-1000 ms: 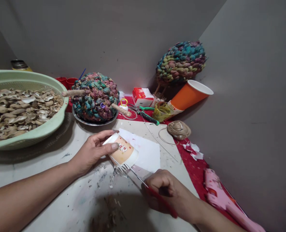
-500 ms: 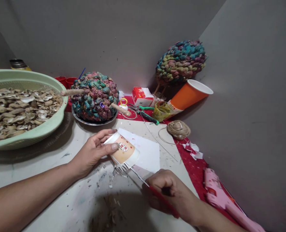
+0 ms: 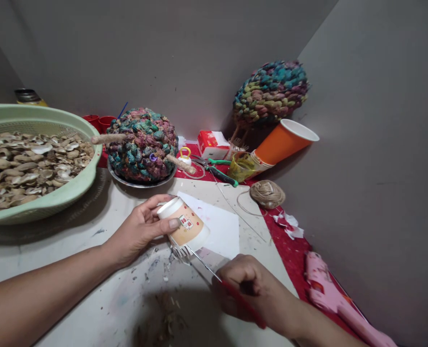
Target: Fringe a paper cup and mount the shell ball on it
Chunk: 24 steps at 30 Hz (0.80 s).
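Observation:
My left hand [image 3: 147, 225] is closed around a tilted paper cup [image 3: 188, 225], white with an orange-tan printed band. Its thumb lies over the printed side, and the fingers are partly hidden behind the cup. Cut strips fringe the cup's lower edge. My right hand [image 3: 248, 286] grips red-handled scissors [image 3: 205, 264], whose blade tips touch the cup at the fringed edge. A white sheet of paper [image 3: 219, 224] lies on the table behind the cup.
A green basket of peanut shells [image 3: 87, 168] stands left. A coloured shell-covered ball [image 3: 141, 144] rests in a metal dish. Behind are pliers [image 3: 221, 173], a twine ball [image 3: 267, 193] and orange cups [image 3: 282, 142]. A pink glue gun [image 3: 326, 284] lies right.
The left hand has turned the cup slightly, and its printed picture has shifted a little to the right. The scissors stay at the edge, with the right hand nearly still.

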Motion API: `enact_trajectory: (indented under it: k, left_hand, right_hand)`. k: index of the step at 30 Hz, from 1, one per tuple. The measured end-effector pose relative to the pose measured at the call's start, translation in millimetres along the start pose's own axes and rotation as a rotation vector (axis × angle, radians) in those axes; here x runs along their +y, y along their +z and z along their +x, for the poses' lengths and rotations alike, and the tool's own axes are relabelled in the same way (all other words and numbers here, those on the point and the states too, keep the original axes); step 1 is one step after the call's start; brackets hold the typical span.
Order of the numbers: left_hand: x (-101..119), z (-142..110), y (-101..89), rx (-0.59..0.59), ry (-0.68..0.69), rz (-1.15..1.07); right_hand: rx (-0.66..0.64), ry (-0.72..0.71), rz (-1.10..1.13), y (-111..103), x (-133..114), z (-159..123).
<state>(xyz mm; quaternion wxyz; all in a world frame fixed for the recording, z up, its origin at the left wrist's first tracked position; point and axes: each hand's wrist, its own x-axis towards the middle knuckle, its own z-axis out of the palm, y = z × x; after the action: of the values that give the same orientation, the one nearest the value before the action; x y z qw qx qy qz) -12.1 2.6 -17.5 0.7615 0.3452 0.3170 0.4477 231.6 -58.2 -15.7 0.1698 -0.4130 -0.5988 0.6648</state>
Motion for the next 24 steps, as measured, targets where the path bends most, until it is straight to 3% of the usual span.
enact_trajectory:
  k: [24]
  left_hand:
    - [-2.3, -1.8, 1.0, -0.025, 0.033, 0.054]
  right_hand:
    - [0.006, -0.027, -0.064, 0.2, -2.2, -0.7]
